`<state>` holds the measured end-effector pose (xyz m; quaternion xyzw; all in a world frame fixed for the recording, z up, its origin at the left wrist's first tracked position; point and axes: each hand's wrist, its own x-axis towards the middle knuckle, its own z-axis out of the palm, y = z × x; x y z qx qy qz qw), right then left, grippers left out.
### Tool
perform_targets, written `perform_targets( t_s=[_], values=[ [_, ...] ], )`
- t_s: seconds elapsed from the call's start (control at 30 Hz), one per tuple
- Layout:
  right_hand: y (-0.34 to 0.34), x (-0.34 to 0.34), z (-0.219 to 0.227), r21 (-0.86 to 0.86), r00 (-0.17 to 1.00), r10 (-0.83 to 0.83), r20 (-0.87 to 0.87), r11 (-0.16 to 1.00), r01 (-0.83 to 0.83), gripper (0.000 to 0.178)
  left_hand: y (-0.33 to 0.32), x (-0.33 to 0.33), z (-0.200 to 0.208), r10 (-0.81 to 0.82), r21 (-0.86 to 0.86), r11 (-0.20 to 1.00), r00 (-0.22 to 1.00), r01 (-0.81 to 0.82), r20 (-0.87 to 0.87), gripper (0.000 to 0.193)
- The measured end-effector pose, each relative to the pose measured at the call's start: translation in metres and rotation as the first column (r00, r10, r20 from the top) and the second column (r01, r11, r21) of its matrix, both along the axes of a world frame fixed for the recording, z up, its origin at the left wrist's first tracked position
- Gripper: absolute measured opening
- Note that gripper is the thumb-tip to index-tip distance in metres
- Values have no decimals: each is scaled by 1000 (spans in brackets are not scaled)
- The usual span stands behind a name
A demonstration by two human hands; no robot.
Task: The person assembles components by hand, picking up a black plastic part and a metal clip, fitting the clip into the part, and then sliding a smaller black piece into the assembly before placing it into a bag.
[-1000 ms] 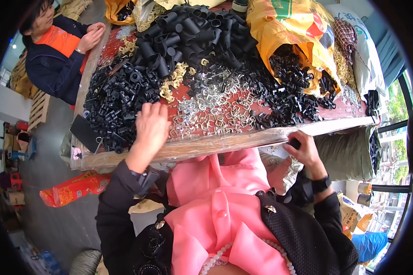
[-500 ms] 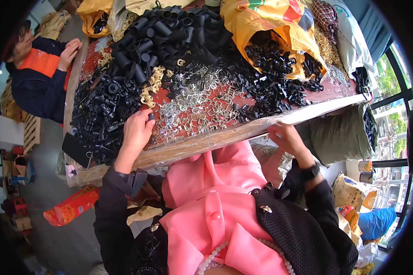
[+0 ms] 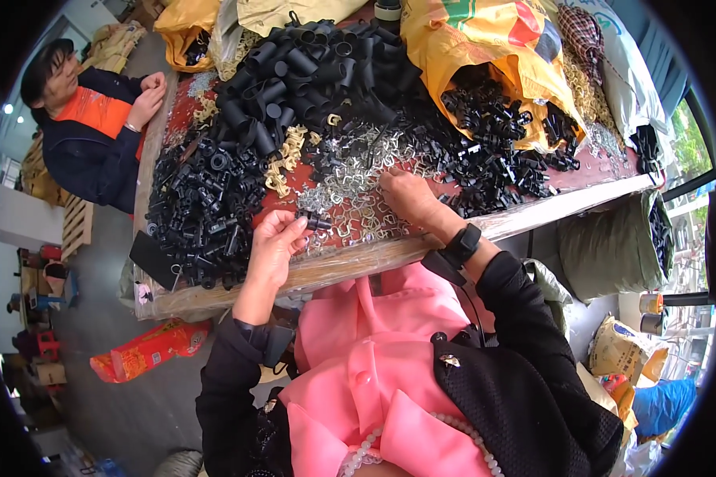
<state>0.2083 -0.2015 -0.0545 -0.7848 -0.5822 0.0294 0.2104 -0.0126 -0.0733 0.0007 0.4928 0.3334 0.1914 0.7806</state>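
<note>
My left hand (image 3: 275,242) is above the table's near edge, thumb and fingers pinched on a small black plastic part (image 3: 318,222), roughly cylindrical with a stepped shape. Over the pile of silvery bent-wire clips (image 3: 358,189), my right hand (image 3: 412,197) reaches in with its fingertips drawn together at the clips; what they hold, if anything, is hidden. Left of the clips lies a heap of small black plastic parts (image 3: 211,211). Tan curved pieces (image 3: 285,159) sit between that heap and the clips.
Larger black tubes (image 3: 302,71) are heaped at the back. An orange-yellow sack (image 3: 485,48) spills black clip-like parts (image 3: 501,159) at the right. The table's wooden edge (image 3: 334,270) is wrapped in film. A co-worker (image 3: 87,119) sits at the far left.
My right hand has moved from below the table's edge at the right onto the metal clips. My left hand has drawn nearer and right, now showing a black part in its fingers.
</note>
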Motion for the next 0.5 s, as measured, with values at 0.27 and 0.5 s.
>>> perform_targets(
  t_s=[0.27, 0.5],
  values=[
    [-24, -6, 5, 35, 987, -57, -152, 997, 63, 12, -30, 32, 0, -37, -131, 990, 992, 53, 120, 12],
    [-59, -25, 40, 231, 823, 140, -551, 973, -12, 15, -55, 68, 1, -176, -277, 938, 975, 208, 135, 25]
  ],
)
